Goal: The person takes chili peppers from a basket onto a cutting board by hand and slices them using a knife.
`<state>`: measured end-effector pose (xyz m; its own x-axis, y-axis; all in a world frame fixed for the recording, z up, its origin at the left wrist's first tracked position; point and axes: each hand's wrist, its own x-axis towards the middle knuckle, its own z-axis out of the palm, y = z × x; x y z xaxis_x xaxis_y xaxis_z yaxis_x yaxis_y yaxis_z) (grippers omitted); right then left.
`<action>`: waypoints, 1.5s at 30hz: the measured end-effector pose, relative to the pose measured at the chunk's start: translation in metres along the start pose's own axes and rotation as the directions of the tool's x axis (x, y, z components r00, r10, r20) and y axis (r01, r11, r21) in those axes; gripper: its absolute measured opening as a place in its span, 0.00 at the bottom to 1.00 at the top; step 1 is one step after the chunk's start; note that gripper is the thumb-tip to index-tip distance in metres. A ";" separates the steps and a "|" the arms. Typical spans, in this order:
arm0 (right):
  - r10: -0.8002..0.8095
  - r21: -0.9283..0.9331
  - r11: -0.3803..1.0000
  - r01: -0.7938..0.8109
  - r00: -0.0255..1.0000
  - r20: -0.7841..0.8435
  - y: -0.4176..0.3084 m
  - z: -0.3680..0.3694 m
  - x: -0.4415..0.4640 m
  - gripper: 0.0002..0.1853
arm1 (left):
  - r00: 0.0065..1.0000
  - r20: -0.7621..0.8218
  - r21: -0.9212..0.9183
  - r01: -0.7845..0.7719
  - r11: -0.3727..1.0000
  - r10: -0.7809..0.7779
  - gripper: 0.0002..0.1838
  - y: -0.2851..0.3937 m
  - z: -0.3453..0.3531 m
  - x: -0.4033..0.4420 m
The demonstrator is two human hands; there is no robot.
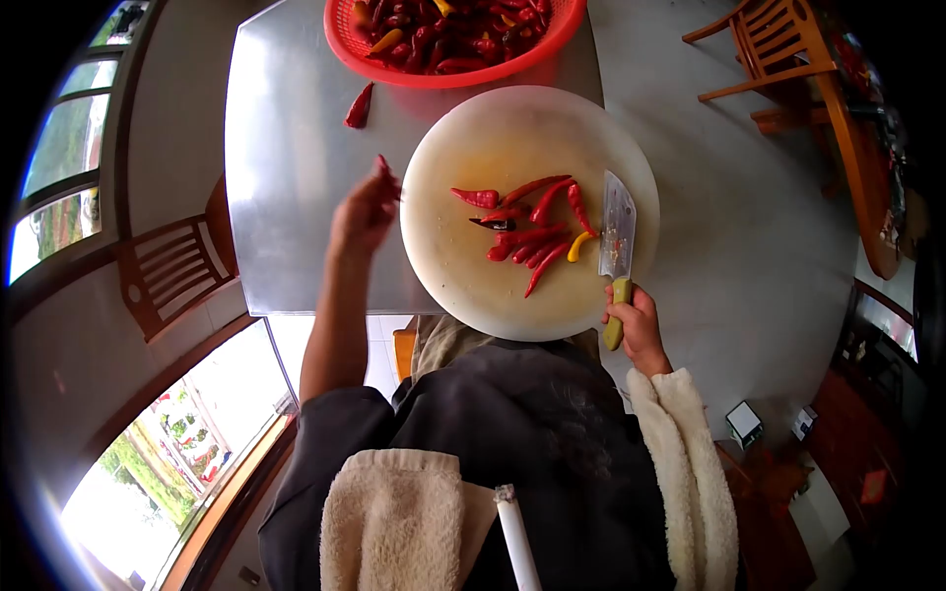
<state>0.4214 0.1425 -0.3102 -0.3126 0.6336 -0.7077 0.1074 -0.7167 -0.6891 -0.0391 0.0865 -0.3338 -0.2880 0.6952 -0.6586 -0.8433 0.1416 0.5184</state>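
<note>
Your silver metal table (296, 197) bears a round whitish chopping board (463, 286), close to you, likely for easy reach; a red plastic basket (453, 79) stands beyond. Your left hand (363, 209) hovers beside the board; I cannot tell whether it pinches anything. Your right hand (638, 323) grips the broad steel knife (617, 236), blade right of the long red peppers (537, 236) mid-board, probably leaving them uncovered.

The board (532, 128) lies on the surface (296, 128), with peppers (532, 236) clustered about its middle and the knife (618, 236), in the right hand (639, 327), over its right side. The left hand (367, 202) is at its left edge. Behind stands a basket (453, 79) of further peppers, a single pepper (360, 106) lying before its left side.
</note>
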 end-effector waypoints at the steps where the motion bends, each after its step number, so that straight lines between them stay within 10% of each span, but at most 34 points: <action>1: 0.000 0.001 1.000 0.000 1.000 -0.002 0.000 0.000 -0.001 0.14 | 0.999 -0.021 0.054 -0.046 0.998 0.047 0.09 0.021 -0.003 0.008; 6: -0.009 -0.002 1.000 0.009 1.000 -0.016 0.001 0.004 -0.001 0.14 | 0.908 -0.319 0.368 -0.147 0.918 0.273 0.12 0.080 -0.026 0.057; 9: -0.004 0.015 1.000 0.005 0.999 -0.036 0.001 0.008 -0.002 0.13 | 0.901 -0.056 0.648 -0.294 0.703 0.429 0.12 0.056 0.027 0.015; 12: -0.005 -0.011 1.000 0.004 1.000 -0.023 0.003 0.007 -0.001 0.13 | 0.957 0.185 0.884 -0.262 0.388 0.225 0.14 -0.015 0.098 -0.038; 14: -0.016 -0.009 1.000 0.016 0.999 -0.033 0.004 0.009 -0.002 0.12 | 0.635 0.728 0.663 -0.748 -0.031 0.258 0.18 -0.077 0.120 -0.048; 17: -0.021 -0.004 1.000 0.021 0.999 -0.033 0.000 0.013 -0.002 0.12 | 0.360 0.932 0.354 -0.891 -0.284 0.031 0.23 -0.136 0.144 -0.036; 23: -0.006 0.000 1.000 0.007 0.999 -0.037 -0.003 0.014 -0.004 0.12 | 0.402 0.915 0.326 -0.798 -0.506 -0.044 0.35 -0.179 0.140 -0.022; 30: -0.043 0.003 0.999 0.043 0.999 -0.032 0.001 0.010 -0.002 0.12 | 0.832 0.528 0.752 -0.367 -0.548 0.167 0.70 -0.139 0.115 -0.043; 45: -0.177 -0.357 0.921 0.157 0.984 -0.022 -0.002 0.003 0.008 0.11 | 0.787 0.617 0.678 -0.522 -0.518 0.015 0.67 -0.142 0.135 -0.043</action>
<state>0.4164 0.1478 -0.3141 -0.3060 0.7564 -0.5782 0.3863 -0.4564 -0.8015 0.1542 0.1314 -0.3053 0.0404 0.9840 -0.1734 0.8948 0.0416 0.4445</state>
